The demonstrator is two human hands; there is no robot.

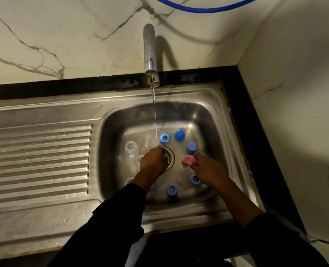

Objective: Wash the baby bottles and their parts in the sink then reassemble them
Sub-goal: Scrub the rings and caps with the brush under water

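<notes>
Both my hands are down in the steel sink basin. My left hand hovers over the drain with fingers curled; what it holds, if anything, is hidden. My right hand pinches a pink sponge. Scattered on the basin floor are blue bottle rings, a blue dome cap and a lilac-blue cap. A clear bottle lies at the left, with another clear part partly behind my left hand.
The tap runs a thin stream of water into the basin just beyond my left hand. A ribbed draining board lies to the left. Marble walls close the back and right; a blue hose hangs above.
</notes>
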